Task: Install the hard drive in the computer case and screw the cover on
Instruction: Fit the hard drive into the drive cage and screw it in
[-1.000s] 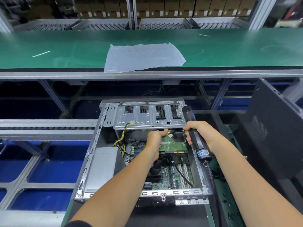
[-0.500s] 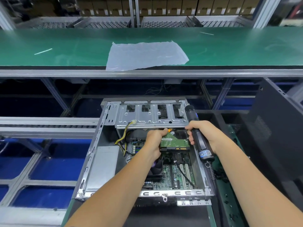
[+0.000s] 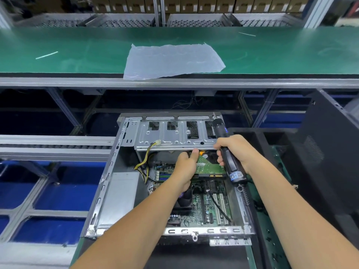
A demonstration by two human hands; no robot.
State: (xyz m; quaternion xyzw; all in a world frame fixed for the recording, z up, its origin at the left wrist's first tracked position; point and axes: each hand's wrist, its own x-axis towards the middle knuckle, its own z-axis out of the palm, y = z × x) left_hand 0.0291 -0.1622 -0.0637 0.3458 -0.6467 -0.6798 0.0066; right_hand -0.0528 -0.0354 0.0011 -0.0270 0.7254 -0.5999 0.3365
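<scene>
An open computer case [image 3: 108, 193] lies flat in front of me, its motherboard exposed. The hard drive [image 3: 210, 167], green circuit board facing up, sits partly under the silver drive cage [image 3: 174, 139] at the case's far end. My left hand [image 3: 185, 167] grips the drive's left edge, thumb on top. My right hand [image 3: 234, 152] holds a black electric screwdriver [image 3: 229, 158] along the case's right wall, fingers also touching the drive's right side. The black cover panel [image 3: 330, 158] leans upright at the right.
A clear plastic bag [image 3: 172, 61] lies on the green conveyor belt [image 3: 58, 45] beyond the case. A roller track [image 3: 54, 145] runs at the left. Yellow and black power cables [image 3: 144, 162] hang inside the case beside the grey power supply [image 3: 120, 197].
The hard drive has slid a little further under the drive cage, with both hands moving forward along with it.
</scene>
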